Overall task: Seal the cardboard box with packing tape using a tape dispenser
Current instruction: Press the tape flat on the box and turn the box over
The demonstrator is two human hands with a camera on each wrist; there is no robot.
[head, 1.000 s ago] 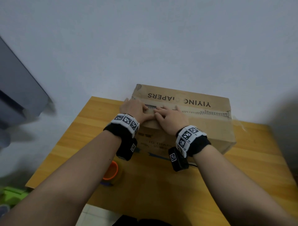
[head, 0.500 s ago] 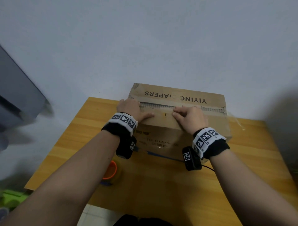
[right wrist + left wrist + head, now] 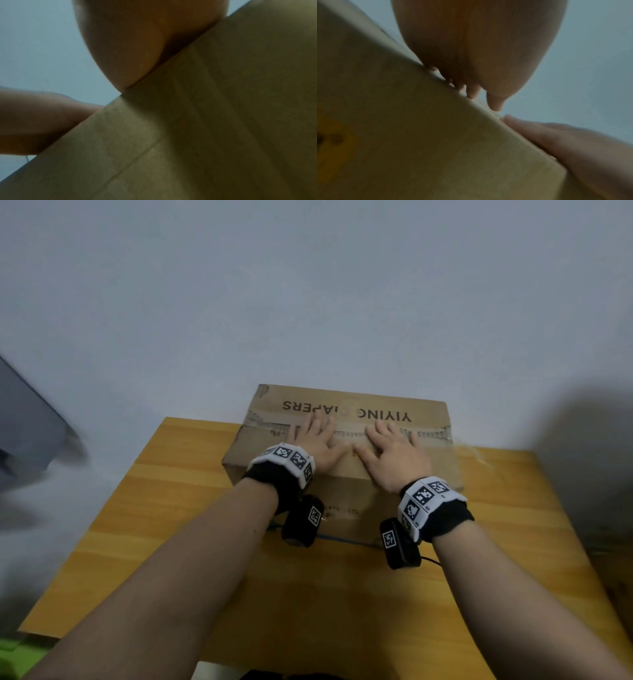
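Plain indoor room, most likely domestic or a small packing corner; exact type cannot be told. Bare pale wall (image 3: 308, 285) directly behind. Small wooden table (image 3: 164, 508) with honey-coloured planks, pushed against that wall. Brown cardboard box (image 3: 346, 405) printed "YIYING DIAPERS" on the tabletop. Pale tiled floor (image 3: 212, 671) below the near edge. Grey blurred furniture panel (image 3: 24, 419) at far left.

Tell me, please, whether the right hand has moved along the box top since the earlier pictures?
Yes. The right hand has slid rightward along the taped seam of the cardboard box, away from the left hand, judged against the printed lettering.
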